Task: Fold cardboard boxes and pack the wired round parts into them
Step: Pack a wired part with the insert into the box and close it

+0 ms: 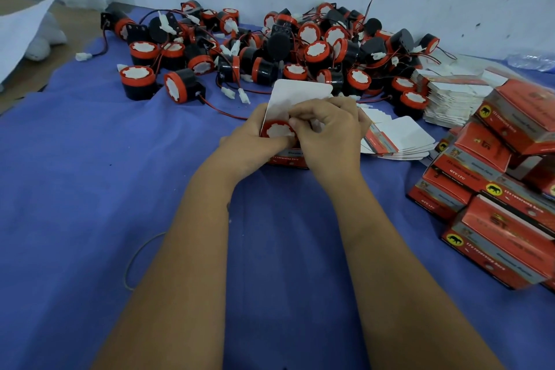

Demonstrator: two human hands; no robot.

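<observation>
Both forearms reach far over the blue cloth (90, 189). Left hand (249, 141) grips the open box (288, 159) at centre; right hand (327, 132) pinches the part (277, 131) seated in it. Dozens of parts (270, 45) lie heaped beyond. About ten packed boxes (495, 204) sit right; flat blanks (399, 138) lie between.
</observation>
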